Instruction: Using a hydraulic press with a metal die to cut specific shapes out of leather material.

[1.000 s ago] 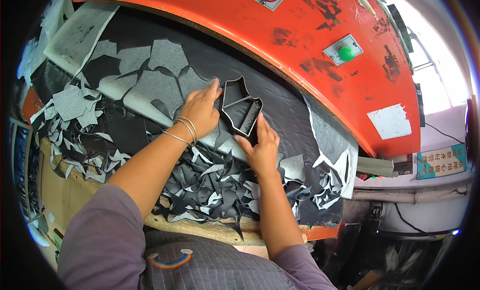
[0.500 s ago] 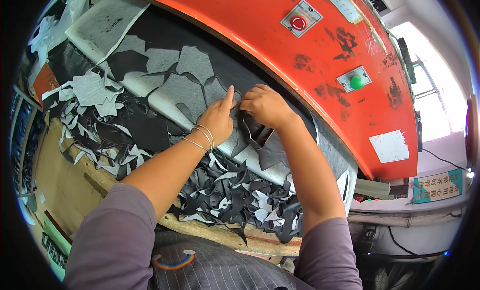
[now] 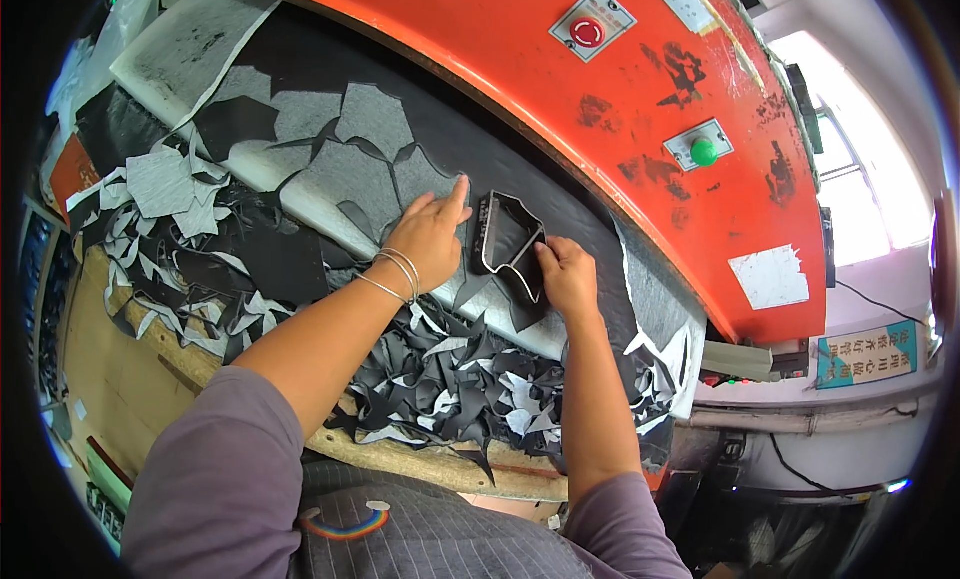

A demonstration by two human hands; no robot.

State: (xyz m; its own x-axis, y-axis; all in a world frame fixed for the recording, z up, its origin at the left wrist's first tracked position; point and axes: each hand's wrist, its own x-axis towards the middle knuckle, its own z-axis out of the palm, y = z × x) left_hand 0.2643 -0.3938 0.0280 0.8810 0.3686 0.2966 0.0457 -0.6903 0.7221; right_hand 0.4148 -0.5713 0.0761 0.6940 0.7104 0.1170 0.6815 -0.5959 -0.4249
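Note:
A metal-edged cutting die with open compartments rests on a black sheet of material. My right hand grips its near right side between thumb and fingers. To its left, my left hand lies on the sheet's cut part with the index finger stretched out and nothing visible in it. Grey-backed cut pieces lie beside and beyond the left hand, with thin dark strips between them. The left palm is hidden from above.
Black and grey scraps heap along the near side, above a wooden edge. Several stacked light grey pieces lie at left. An orange-red machine beam spans the far side, carrying a red button and a green button.
My right hand has shifted from the die's far side to its near right side, uncovering the die. The die now sits more squarely in view. My left hand stays nearly in place.

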